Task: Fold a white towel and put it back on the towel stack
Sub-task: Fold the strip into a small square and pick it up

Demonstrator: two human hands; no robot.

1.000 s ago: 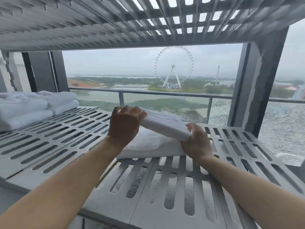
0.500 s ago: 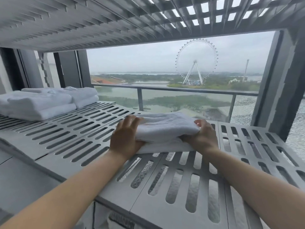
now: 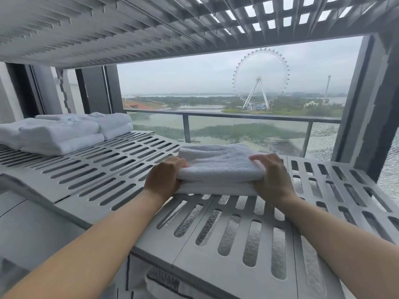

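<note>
A folded white towel (image 3: 218, 167) lies on the grey slotted shelf (image 3: 121, 169), in the middle of the head view. My left hand (image 3: 165, 178) grips its left end, fingers curled around the edge. My right hand (image 3: 273, 175) holds its right end, fingers lying on top and thumb at the side. The towel stack (image 3: 62, 132), several folded white towels, sits on the same shelf at the far left, well apart from the towel in my hands.
A second slotted shelf (image 3: 151, 29) hangs close overhead. A dark post (image 3: 371, 108) stands at the right rear. Behind the shelf runs a glass railing (image 3: 237, 117) with an open view beyond. Bare slotted surface lies between the towel and the stack.
The upper half of the towel has been laid flat over the lower half. Both hands have slid down to the towel's two ends. The view has turned left, showing more of the stack.
</note>
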